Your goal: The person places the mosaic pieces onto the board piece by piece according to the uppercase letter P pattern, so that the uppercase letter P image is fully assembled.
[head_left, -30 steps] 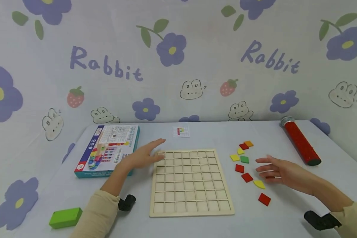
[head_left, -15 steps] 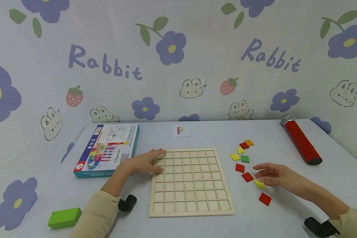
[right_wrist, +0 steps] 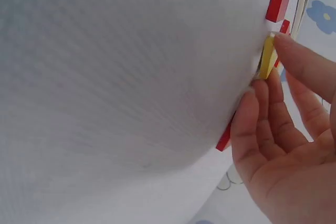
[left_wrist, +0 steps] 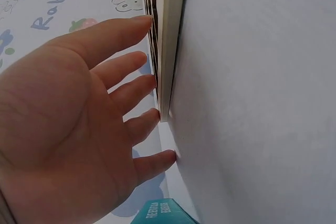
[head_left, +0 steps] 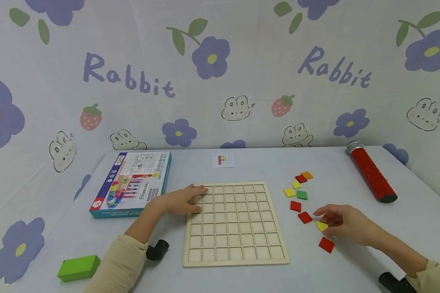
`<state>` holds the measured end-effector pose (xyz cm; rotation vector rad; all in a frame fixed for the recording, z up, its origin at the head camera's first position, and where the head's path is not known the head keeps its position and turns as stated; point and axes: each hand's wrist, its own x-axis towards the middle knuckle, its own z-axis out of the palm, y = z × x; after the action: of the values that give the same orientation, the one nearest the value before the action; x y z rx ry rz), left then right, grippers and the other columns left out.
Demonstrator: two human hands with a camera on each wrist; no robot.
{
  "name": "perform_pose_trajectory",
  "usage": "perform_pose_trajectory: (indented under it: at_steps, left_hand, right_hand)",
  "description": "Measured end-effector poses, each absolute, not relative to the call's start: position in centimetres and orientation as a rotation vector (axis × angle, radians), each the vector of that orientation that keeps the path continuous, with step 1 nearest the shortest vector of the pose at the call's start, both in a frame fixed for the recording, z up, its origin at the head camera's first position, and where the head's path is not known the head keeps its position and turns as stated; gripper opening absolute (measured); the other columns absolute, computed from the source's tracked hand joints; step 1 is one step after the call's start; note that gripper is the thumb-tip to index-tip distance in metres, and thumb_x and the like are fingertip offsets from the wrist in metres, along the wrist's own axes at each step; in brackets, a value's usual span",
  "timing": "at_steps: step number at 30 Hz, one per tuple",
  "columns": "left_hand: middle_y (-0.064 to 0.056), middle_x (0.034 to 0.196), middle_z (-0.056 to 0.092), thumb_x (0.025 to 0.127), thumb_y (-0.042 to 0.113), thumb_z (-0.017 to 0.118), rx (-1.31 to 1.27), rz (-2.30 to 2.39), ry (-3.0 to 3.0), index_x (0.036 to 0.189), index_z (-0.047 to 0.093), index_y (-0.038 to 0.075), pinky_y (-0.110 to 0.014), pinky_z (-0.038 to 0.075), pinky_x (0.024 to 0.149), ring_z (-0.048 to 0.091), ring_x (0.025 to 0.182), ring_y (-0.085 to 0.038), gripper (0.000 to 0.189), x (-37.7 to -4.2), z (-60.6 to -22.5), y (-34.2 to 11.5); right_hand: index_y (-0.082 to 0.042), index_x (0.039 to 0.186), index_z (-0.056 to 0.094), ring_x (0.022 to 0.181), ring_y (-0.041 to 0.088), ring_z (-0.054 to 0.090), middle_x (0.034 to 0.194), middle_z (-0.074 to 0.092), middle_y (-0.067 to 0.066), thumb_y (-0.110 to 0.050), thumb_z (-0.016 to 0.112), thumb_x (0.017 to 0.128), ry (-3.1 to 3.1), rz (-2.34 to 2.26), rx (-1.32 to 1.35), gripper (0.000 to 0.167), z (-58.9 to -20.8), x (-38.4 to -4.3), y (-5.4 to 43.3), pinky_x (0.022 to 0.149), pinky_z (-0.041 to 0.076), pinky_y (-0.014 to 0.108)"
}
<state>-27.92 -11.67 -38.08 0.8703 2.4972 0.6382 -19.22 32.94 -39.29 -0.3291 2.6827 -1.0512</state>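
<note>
A pale wooden board [head_left: 236,224] with a grid of square cells lies flat on the table. My left hand [head_left: 179,201] rests its spread fingertips [left_wrist: 140,23] on the board's left edge, near the far corner, with the fingers nearly straight. To the right of the board, my right hand [head_left: 348,226] pinches a small yellow tile with a curved edge [head_left: 321,226]. The thumb is at one end of that yellow tile [right_wrist: 266,56] and fingertips are at the other, close over the tabletop. Red tiles [head_left: 305,217] lie on either side of this hand.
Farther back are a green tile [head_left: 302,195], yellow tiles [head_left: 289,193] and an orange tile [head_left: 306,175]. A small grid card [head_left: 223,160] lies behind the board. A flat toy box [head_left: 132,185] and green block [head_left: 79,268] sit left; a red microphone-shaped tube [head_left: 373,174] lies far right.
My left hand has come down onto the board's left edge. My right hand has lowered to the curved yellow tile, its fingers closing on it and shifting it slightly.
</note>
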Motion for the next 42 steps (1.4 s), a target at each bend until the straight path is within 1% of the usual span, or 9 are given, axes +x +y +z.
perform_pose_trajectory:
  at_steps: [8,15,17,21,24,30,36,38,42]
  left_hand:
    - [-0.017,0.155,0.020,0.098,0.019,0.055,0.844,0.630,2.501,0.149,0.030,0.004,-0.051,0.013,0.112,0.006,0.142,-0.039,0.059,-27.9,-38.1,-11.7]
    - [-0.014,0.155,0.020,0.097,0.020,0.056,0.826,0.629,2.501,0.150,0.030,0.007,-0.050,0.014,0.113,0.007,0.142,-0.036,0.060,-27.9,-38.1,-11.8]
    - [-0.015,0.155,0.020,0.097,0.020,0.056,0.834,0.631,2.501,0.149,0.030,0.006,-0.050,0.014,0.112,0.006,0.142,-0.037,0.060,-27.9,-38.1,-11.8]
    - [-0.016,0.155,0.020,0.097,0.020,0.056,0.856,0.633,2.499,0.149,0.030,0.005,-0.050,0.013,0.113,0.006,0.142,-0.038,0.060,-28.0,-38.1,-11.9]
    - [-0.016,0.155,0.020,0.097,0.020,0.056,0.859,0.626,2.504,0.149,0.031,0.006,-0.050,0.013,0.113,0.006,0.142,-0.038,0.060,-28.0,-38.1,-11.9]
    - [-0.014,0.155,0.021,0.097,0.021,0.057,0.834,0.628,2.514,0.149,0.031,0.007,-0.050,0.014,0.113,0.007,0.142,-0.036,0.060,-27.9,-38.1,-11.8]
    - [-0.014,0.155,0.021,0.097,0.021,0.056,0.831,0.628,2.513,0.149,0.031,0.007,-0.049,0.014,0.113,0.007,0.142,-0.036,0.059,-27.9,-38.2,-11.7]
    - [-0.014,0.155,0.021,0.097,0.021,0.056,0.828,0.630,2.514,0.149,0.031,0.007,-0.050,0.014,0.113,0.007,0.142,-0.036,0.059,-27.9,-38.2,-11.7]
    - [-0.015,0.155,0.022,0.097,0.021,0.056,0.829,0.631,2.516,0.149,0.032,0.006,-0.051,0.014,0.112,0.008,0.142,-0.037,0.059,-27.9,-38.2,-11.7]
  right_hand:
    - [-0.003,0.114,0.063,0.075,0.019,0.053,0.084,0.058,0.003,-0.004,0.075,0.079,2.719,-0.948,-0.224,0.037,-39.1,-19.2,32.7,0.062,0.052,0.024]
    - [0.000,0.112,0.063,0.085,0.022,0.057,0.099,0.061,0.009,-0.009,0.071,0.084,2.709,-1.069,-0.199,0.031,-38.7,-19.0,33.0,0.068,0.055,0.028]
    - [0.003,0.115,0.061,0.085,0.022,0.058,0.101,0.062,0.010,-0.011,0.070,0.086,2.689,-1.133,-0.175,0.033,-38.6,-19.2,33.0,0.068,0.055,0.028]
    - [0.004,0.122,0.054,0.080,0.023,0.059,0.094,0.065,0.009,-0.016,0.070,0.087,2.659,-1.201,-0.123,0.043,-38.4,-19.5,32.8,0.068,0.055,0.026]
    - [0.003,0.123,0.049,0.077,0.024,0.060,0.090,0.066,0.009,-0.018,0.071,0.087,2.631,-1.243,-0.097,0.046,-38.2,-19.7,32.7,0.068,0.054,0.026]
    - [0.003,0.124,0.054,0.083,0.023,0.061,0.101,0.067,0.012,-0.022,0.070,0.088,2.612,-1.269,-0.077,0.046,-38.1,-20.4,32.3,0.068,0.053,0.031]
    - [0.000,0.130,0.050,0.083,0.023,0.059,0.105,0.065,0.010,-0.026,0.070,0.088,2.545,-1.298,-0.022,0.053,-38.3,-21.1,31.6,0.059,0.046,0.029]
    - [0.001,0.130,0.049,0.085,0.023,0.060,0.106,0.065,0.010,-0.026,0.069,0.089,2.521,-1.319,-0.021,0.052,-38.3,-21.4,31.3,0.061,0.048,0.028]
    - [0.005,0.130,0.051,0.093,0.023,0.061,0.112,0.063,0.013,-0.023,0.064,0.093,2.461,-1.373,-0.057,0.048,-38.4,-21.8,30.6,0.077,0.054,0.031]
